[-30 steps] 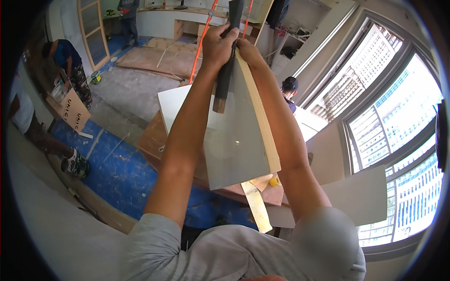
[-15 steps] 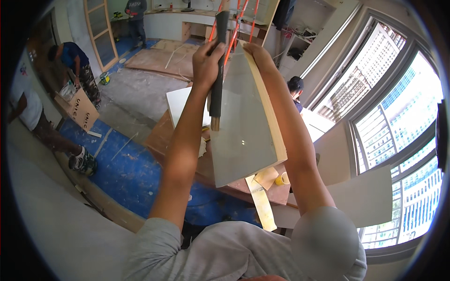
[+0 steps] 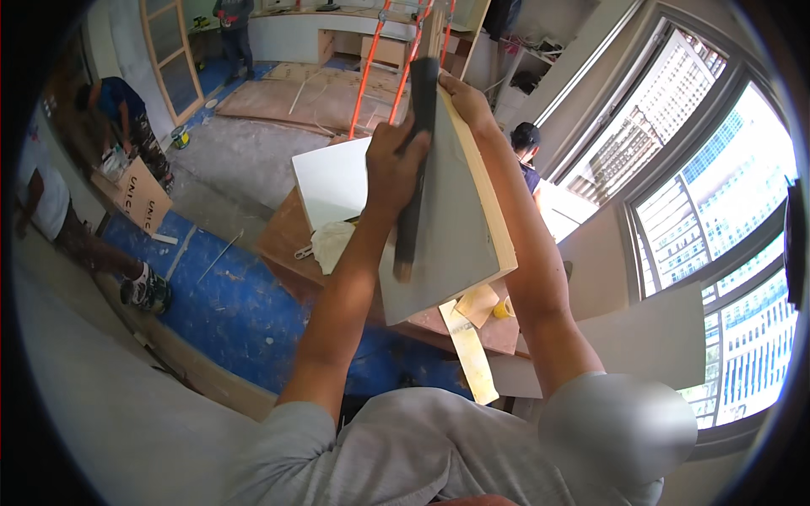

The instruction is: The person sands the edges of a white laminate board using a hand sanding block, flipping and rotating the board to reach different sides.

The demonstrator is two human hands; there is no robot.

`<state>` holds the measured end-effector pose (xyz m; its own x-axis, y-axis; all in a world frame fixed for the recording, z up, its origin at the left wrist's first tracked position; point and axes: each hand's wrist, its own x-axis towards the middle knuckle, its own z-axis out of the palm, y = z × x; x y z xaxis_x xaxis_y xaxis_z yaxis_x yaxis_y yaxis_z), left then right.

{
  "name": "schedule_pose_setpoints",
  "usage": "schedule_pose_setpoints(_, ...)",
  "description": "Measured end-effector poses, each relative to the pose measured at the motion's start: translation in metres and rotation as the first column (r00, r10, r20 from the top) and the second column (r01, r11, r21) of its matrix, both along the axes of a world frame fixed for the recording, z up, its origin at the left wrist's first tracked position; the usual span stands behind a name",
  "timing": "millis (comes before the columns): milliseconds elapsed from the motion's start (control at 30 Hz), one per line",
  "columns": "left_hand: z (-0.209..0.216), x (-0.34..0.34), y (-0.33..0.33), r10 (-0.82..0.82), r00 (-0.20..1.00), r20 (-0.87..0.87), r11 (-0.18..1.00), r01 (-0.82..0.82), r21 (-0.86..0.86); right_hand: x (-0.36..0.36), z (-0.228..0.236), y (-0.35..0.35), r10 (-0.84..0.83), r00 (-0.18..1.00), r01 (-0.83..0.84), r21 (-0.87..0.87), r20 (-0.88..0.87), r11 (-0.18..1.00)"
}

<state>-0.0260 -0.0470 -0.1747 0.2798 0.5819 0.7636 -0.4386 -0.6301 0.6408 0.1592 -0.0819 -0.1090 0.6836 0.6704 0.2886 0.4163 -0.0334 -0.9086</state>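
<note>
While the left hand [image 3: 395,169] is gripping a dark, straight-handled tool [image 3: 415,160] against a smooth grey panel [image 3: 451,244] with a pale wooden edge, the right hand [image 3: 466,99] is clasping the panel's top, above the brown table [image 3: 287,236] holding a white board [image 3: 333,181].

The left hand [image 3: 395,169] closes its grip around a dark-handled tool [image 3: 413,169], laid flat against the grey face of a laminated board [image 3: 451,244] with a pale wooden edge. The right hand [image 3: 466,103] holds the board's top edge, keeping it raised and tilted. Below lie a brown worktop [image 3: 283,240], a white panel [image 3: 333,181] and blue floor covering [image 3: 232,308]. An orange ladder [image 3: 371,72] stands behind.
</note>
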Motion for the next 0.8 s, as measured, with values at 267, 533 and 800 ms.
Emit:
schedule_pose_setpoints(267, 0.090, 0.035, 0.015, -0.100, 0.994, 0.053, 0.986, 0.091, 0.143, 0.046, -0.026, 0.016, -0.018, 1.000, 0.019, 0.070, -0.011, 0.997)
schedule_pose_setpoints(533, 0.003, -0.012, -0.013, -0.092, 0.993, 0.073, 0.996, 0.093, -0.011, 0.032, -0.020, 0.003, -0.059, 0.995, 0.068, 0.129, -0.079, 0.989)
schedule_pose_setpoints(800, 0.073, 0.014, -0.012, -0.149, 0.989, 0.002, 0.984, 0.148, 0.104, 0.030, -0.018, -0.004, 0.019, 0.993, -0.008, 0.086, -0.121, 0.996)
